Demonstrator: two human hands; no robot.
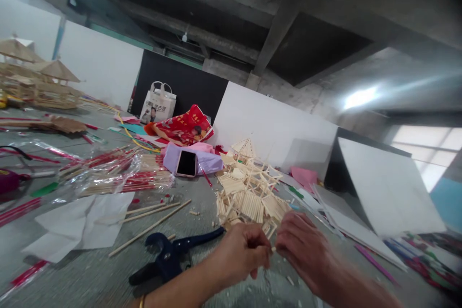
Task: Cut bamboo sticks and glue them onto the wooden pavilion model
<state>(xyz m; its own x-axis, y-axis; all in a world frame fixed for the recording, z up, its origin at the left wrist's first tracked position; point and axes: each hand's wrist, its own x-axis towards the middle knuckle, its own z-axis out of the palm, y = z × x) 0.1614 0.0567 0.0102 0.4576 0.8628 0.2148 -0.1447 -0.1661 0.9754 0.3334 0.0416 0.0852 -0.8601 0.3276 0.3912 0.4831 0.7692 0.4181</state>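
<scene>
My left hand (245, 250) is closed in a pinch low in the middle of the head view. Close to its right, my right hand (306, 248) has its fingers curled and is slightly blurred. A short piece of wooden stick (273, 250) shows between the fingertips of both hands, mostly hidden by them. Just beyond the hands stands a model building of pale wooden sticks (249, 202), with slatted roofs and a pointed top. A dark blue pipe cutter (168, 255) lies beside my left forearm, one handle reaching toward the model.
Loose sticks (151, 226), white paper (83, 221) and plastic-wrapped stick bundles (119, 173) lie left. A phone (186, 162) rests on purple paper. Behind are a red bag (187, 127) and a tote bag (159, 103). White boards (386, 187) lean right; finished models (54, 82) stand far left.
</scene>
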